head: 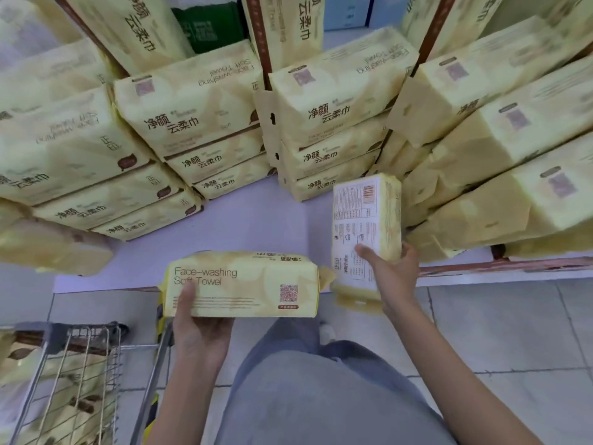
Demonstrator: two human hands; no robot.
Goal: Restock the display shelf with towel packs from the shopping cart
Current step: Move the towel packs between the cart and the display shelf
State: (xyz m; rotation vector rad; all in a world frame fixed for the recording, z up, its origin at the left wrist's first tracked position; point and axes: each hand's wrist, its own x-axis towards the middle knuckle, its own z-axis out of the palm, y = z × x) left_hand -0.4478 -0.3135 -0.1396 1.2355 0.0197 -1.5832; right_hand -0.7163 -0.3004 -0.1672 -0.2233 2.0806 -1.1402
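My left hand point(199, 329) grips a yellow towel pack point(253, 284) lying flat, printed "Face-washing Soft Towel", just above the front edge of the pale display shelf point(256, 220). My right hand point(393, 277) holds a second towel pack point(365, 220) upright, its white barcode side facing me, beside the right-hand stacks. The wire shopping cart point(83, 380) stands at the lower left with more yellow packs inside.
Stacks of the same yellow packs point(199, 107) fill the shelf left, centre and right, three high in places. A bare strip of shelf lies between the stacks and the front edge. Grey tiled floor point(497, 332) spreads to the right; my legs are below.
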